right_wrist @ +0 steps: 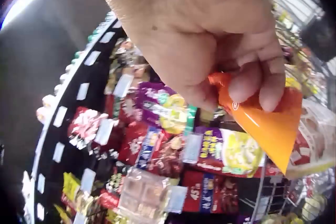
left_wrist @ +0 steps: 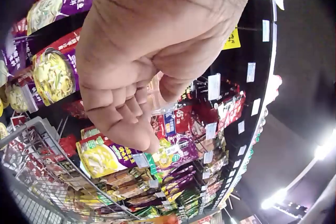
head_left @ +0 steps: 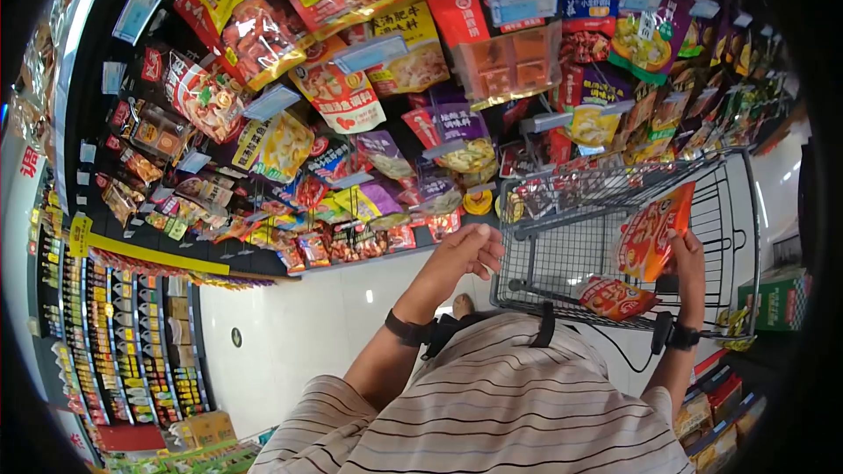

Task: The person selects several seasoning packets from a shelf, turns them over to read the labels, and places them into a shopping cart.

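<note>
Orange packet: I see it point(head_left: 654, 233) within the outline of the shopping cart point(head_left: 562, 250), toward the cart's right side; I can't tell whether its lower end touches the mesh.
Right hand: on my feed it point(head_left: 688, 259) pinches the orange packet by its edge, thumb against bent fingers, so the hand is mostly closed.
Left hand: it point(head_left: 470, 254) is just off the cart's left edge, fingers loosely bent, partly open, with nothing in its hold that I can make out.
Red packet: this one point(head_left: 615, 298) lies in the cart, at the side nearest the person, printed face up and untouched by either hand.
Shelf packets: I have rows of them point(head_left: 509, 44) beyond the cart and to its left, with price tags among them.
Yellow lid: I spot it point(head_left: 478, 202) just outside the cart's far left corner.
Step in hand: I judge it a handling step, with the orange packet held at the cart and not let go.
Next move: to my eye, it calls for a steady pinch while the packet is supported, and fingers opened only once its weight rests on something; the slick film could slip or fold.
</note>
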`<state>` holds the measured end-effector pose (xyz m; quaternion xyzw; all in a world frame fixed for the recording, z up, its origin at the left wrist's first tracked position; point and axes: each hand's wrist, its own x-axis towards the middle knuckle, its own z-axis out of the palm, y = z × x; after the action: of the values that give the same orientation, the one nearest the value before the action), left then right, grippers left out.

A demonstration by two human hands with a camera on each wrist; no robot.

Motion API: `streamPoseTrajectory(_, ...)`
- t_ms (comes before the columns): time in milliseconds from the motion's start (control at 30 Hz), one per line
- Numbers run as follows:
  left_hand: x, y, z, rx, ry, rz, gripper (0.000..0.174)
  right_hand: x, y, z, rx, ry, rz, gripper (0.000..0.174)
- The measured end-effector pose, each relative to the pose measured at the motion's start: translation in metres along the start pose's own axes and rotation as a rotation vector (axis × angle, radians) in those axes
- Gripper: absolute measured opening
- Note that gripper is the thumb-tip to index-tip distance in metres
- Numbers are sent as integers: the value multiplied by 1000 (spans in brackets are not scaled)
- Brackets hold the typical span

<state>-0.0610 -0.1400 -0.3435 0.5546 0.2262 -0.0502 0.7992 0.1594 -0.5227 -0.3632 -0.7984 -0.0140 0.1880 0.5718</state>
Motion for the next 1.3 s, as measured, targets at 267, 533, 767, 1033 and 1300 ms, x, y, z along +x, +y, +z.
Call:
streamPoseTrajectory(267, 10, 31, -36, 289, -136, 245, 50, -105, -162, 79, -372, -330, -420, 20)
streamPoseTrajectory(533, -4, 63, -97, 391, -256, 559, 82, -150, -242, 176, -773, -612, -749, 19)
streamPoseTrajectory(767, -65, 80, -169, 245, -436, 465, 60, -131, -270, 251, -682, -731, -904, 19)
streamPoseTrajectory(1033, -93, 77, -185, 196, 174, 582, 33, -116, -288, 311, -539, -748, -1030, 21)
streamPoseTrajectory(1300, -96, 112, -187, -287, 312, 603, 34, -48, -185, 348, 361, -856, -466, 98)
